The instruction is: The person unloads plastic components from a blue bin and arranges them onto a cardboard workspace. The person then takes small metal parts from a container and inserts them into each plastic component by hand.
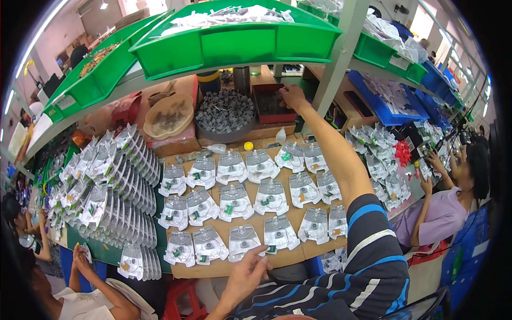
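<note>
My right hand (293,97) reaches far forward to the right end of a dark red box (274,113) of small dark parts. Its fingers are curled together; whatever they may hold is too small to make out. Close to my body, my left hand (248,276) has its index finger stretched out and the others partly bent. It hovers by the front row, nearest a grey-and-white plastic housing (244,240). Several such housings lie in rows on a brown cardboard sheet (213,270), some with small green circuit boards (229,209). No object shows in my left hand.
Stacked housings (114,181) rise at the left. Behind the rows stand a round tub of grey parts (226,114) and a tan bowl (169,116). Green bins (237,45) sit on a shelf above, with a pale post (338,58) beside my right arm. Co-workers sit on both sides.
</note>
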`<state>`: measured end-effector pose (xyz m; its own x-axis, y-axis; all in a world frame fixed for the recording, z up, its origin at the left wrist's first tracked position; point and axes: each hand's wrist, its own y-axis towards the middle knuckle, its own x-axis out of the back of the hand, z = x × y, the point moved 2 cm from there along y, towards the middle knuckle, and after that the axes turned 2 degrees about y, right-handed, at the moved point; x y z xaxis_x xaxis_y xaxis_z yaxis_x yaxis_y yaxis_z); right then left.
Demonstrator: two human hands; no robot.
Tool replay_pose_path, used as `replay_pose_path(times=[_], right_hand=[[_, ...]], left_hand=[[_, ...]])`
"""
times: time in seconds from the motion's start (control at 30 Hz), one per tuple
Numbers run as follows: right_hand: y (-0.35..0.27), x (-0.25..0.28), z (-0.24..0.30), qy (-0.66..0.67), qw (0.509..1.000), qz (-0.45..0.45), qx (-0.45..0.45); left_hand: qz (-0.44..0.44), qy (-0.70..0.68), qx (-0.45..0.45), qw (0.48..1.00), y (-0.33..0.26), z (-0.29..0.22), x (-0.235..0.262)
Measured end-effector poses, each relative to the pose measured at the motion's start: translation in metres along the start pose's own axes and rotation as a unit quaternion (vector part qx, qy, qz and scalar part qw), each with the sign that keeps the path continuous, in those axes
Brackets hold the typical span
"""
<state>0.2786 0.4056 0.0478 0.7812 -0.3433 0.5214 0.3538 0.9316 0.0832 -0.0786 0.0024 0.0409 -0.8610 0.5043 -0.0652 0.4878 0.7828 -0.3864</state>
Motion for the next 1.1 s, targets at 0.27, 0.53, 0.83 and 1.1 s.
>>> replay_pose_path(times=[0.27, 0.53, 0.83, 1.1], right_hand=[[-0.031, 0.018, 0.015, 0.221, 0.972, 0.035, -0.071], [-0.157, 0.026, 0.082, 0.381, 0.885, 0.259, -0.064], [-0.289, -0.015, 0.076, 0.069, 0.91, 0.409, -0.013], [-0.296, -0.021, 0.06, -0.068, 0.911, 0.387, 0.126]], left_hand=[[0.052, -0.113, -0.024, 0.992, 0.02, -0.011, 0.002], [-0.09, -0.349, -0.193, 0.913, 0.149, -0.054, 0.026], [0.022, -0.638, -0.09, 0.764, 0.173, -0.018, 0.001], [-0.015, -0.679, -0.004, 0.734, 0.147, -0.007, -0.007]])
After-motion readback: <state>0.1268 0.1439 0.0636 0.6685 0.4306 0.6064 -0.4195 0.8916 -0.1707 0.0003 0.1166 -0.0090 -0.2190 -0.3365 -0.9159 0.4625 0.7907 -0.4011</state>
